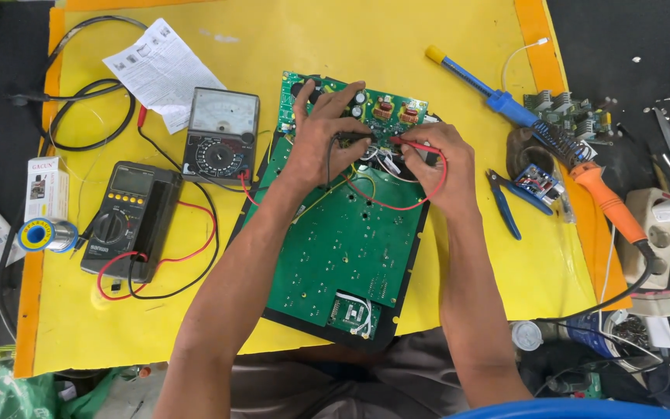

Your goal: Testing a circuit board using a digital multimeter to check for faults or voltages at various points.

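Note:
A large green circuit board [335, 240] lies on a yellow mat [312, 46] in the middle of the head view. My left hand [323, 136] pinches a black test probe [350, 137] and presses its tip onto the board's upper part. My right hand [440, 167] holds a red test probe [412, 144] against the same area, its red lead looping below my fingers. The probe tips sit close together near coils and capacitors at the board's top edge.
An analog meter [221, 133] and a black digital multimeter [129, 217] lie left of the board. A solder spool [40, 234], a paper sheet [163, 70], a blue desoldering pump [490, 89], an orange soldering iron [606, 198] and blue cutters [509, 206] lie around.

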